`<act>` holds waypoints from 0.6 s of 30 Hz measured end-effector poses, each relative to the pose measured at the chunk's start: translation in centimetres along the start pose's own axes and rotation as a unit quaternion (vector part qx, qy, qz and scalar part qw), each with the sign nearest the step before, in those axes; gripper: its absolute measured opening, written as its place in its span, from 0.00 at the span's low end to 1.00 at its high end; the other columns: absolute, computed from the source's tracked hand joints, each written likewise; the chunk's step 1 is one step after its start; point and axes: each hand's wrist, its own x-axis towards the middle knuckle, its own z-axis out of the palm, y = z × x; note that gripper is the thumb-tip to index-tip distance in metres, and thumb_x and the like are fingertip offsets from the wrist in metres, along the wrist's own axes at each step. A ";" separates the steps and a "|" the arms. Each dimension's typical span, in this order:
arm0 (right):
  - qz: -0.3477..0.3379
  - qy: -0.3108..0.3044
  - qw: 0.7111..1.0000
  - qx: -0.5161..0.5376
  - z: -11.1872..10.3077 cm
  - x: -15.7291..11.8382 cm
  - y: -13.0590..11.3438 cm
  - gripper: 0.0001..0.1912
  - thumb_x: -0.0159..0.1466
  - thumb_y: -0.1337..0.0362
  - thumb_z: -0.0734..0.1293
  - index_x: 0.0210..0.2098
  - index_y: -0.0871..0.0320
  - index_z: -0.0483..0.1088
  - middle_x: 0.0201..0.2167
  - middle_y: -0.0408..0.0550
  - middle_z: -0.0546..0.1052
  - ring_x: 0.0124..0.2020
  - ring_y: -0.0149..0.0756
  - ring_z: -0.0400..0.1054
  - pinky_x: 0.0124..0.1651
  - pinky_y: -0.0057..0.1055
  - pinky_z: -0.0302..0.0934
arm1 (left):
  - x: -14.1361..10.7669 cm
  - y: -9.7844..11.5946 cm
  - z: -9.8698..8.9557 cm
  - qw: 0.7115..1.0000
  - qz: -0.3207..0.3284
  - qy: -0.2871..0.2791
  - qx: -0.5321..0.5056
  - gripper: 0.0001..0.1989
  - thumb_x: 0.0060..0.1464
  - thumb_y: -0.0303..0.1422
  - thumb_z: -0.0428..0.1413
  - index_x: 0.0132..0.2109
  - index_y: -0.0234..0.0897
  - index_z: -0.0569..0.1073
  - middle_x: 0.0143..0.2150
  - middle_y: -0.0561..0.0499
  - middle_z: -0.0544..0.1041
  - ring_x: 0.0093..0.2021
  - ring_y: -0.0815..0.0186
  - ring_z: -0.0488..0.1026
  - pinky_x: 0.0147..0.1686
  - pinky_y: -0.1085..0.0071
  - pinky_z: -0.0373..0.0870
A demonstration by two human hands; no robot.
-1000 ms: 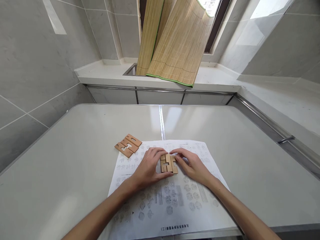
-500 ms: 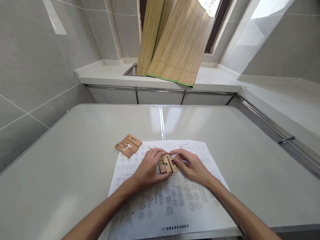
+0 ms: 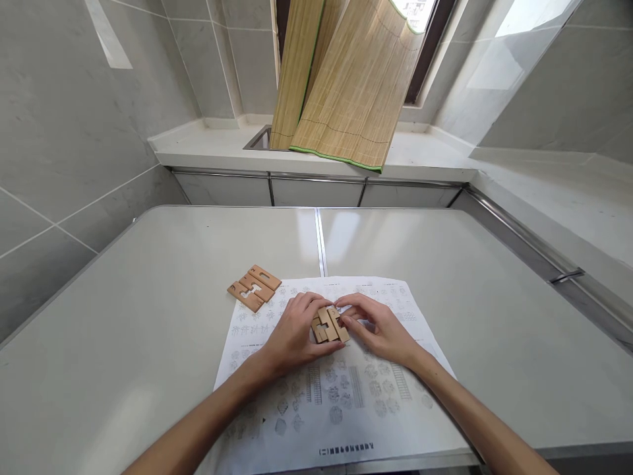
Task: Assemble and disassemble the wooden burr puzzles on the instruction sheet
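Between my hands lies a small group of notched wooden pieces, side by side over the printed paper sheet. My left hand curves around its left side, fingers at the top edge and thumb along the bottom edge. From the right, my right hand pinches the rightmost piece with thumb and fingertips. Part of the group is hidden by the fingers. A second set of flat wooden pieces, with cut-outs and numbers, rests at the sheet's upper left corner.
The pale table has a metal seam down its middle. Beyond it, a bamboo blind hangs over a white ledge by the window. A metal rail runs along the right side.
The group of pieces between my hands has shifted slightly left and turned a little. My left thumb reaches slightly further right along its lower edge.
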 end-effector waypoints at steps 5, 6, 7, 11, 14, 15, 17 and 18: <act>-0.001 0.003 1.000 0.001 -0.1 0.1 -0.1 0.13 0.75 0.54 0.65 0.55 0.49 0.72 0.48 0.51 0.81 0.44 0.44 0.80 0.42 0.39 0.75 | -0.1 0.1 0.0 1.000 -0.003 0.001 -0.001 0.27 0.53 0.42 0.70 0.56 0.41 0.71 0.55 0.43 0.76 0.55 0.51 0.73 0.55 0.53 0.70; 0.000 0.004 1.000 0.000 -0.1 0.1 -0.2 0.13 0.75 0.54 0.65 0.55 0.49 0.73 0.48 0.51 0.81 0.44 0.44 0.80 0.42 0.39 0.75 | -0.1 0.1 0.0 1.000 -0.002 0.000 -0.002 0.27 0.53 0.41 0.70 0.56 0.41 0.71 0.55 0.44 0.76 0.55 0.51 0.73 0.55 0.53 0.70; 0.002 0.006 1.000 0.001 -0.1 0.1 -0.2 0.13 0.75 0.54 0.65 0.55 0.49 0.73 0.48 0.51 0.81 0.44 0.44 0.80 0.43 0.39 0.76 | -0.1 0.2 0.0 1.000 -0.001 -0.001 -0.003 0.26 0.53 0.40 0.69 0.56 0.41 0.71 0.54 0.44 0.76 0.54 0.52 0.73 0.55 0.53 0.70; 0.004 0.009 1.000 0.006 -0.1 0.1 -0.2 0.12 0.75 0.55 0.65 0.55 0.50 0.73 0.45 0.50 0.81 0.43 0.43 0.80 0.45 0.40 0.76 | -0.1 0.2 -0.1 1.000 0.006 -0.003 -0.006 0.26 0.54 0.38 0.68 0.57 0.42 0.71 0.54 0.46 0.76 0.54 0.53 0.73 0.54 0.55 0.69; 0.006 0.015 1.000 0.006 -0.1 0.1 -0.1 0.11 0.75 0.56 0.65 0.54 0.49 0.73 0.45 0.50 0.81 0.43 0.42 0.79 0.47 0.41 0.75 | -0.1 0.2 0.0 1.000 0.011 -0.003 -0.008 0.26 0.54 0.38 0.68 0.58 0.43 0.70 0.54 0.46 0.76 0.54 0.53 0.72 0.54 0.55 0.69; 0.008 0.020 1.000 0.005 0.0 0.1 -0.1 0.11 0.75 0.56 0.65 0.54 0.49 0.73 0.46 0.50 0.81 0.43 0.42 0.79 0.46 0.40 0.75 | -0.1 0.2 0.0 1.000 0.012 -0.004 -0.008 0.27 0.54 0.37 0.68 0.58 0.42 0.70 0.54 0.46 0.75 0.53 0.53 0.72 0.54 0.55 0.69; 0.009 0.034 0.999 -0.004 0.0 0.1 0.0 0.11 0.74 0.57 0.65 0.53 0.49 0.74 0.46 0.50 0.80 0.43 0.42 0.78 0.46 0.40 0.75 | -0.2 0.2 0.0 1.000 0.014 -0.004 -0.007 0.27 0.53 0.36 0.67 0.58 0.42 0.70 0.54 0.46 0.75 0.53 0.53 0.72 0.54 0.55 0.69; 0.008 0.040 0.999 -0.012 0.0 0.1 0.1 0.10 0.74 0.57 0.65 0.52 0.49 0.74 0.47 0.50 0.80 0.42 0.42 0.78 0.46 0.40 0.74 | -0.2 0.2 0.0 1.000 0.015 -0.004 -0.007 0.27 0.52 0.36 0.67 0.58 0.43 0.70 0.54 0.46 0.75 0.53 0.53 0.72 0.54 0.55 0.69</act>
